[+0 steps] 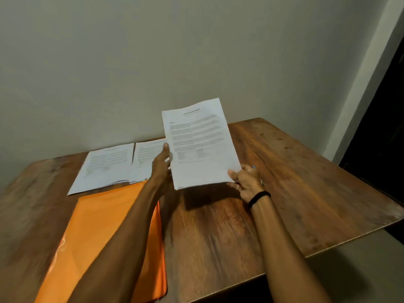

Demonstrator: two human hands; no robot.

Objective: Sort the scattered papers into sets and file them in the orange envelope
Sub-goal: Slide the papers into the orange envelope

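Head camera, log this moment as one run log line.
left hand: grip on held papers | right hand: grip on same | two stacks on table | orange envelope: flat, unfilled

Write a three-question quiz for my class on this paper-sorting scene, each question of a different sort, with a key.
1. True or false: the held papers rest flat on the table.
2. How many paper piles lie beyond the orange envelope? A) one B) two C) four
3. Fill in: the right hand has a black ____ at its wrist.

Key:
1. False; the left hand and right hand hold them raised.
2. B; the left pile and the middle pile.
3. Band.
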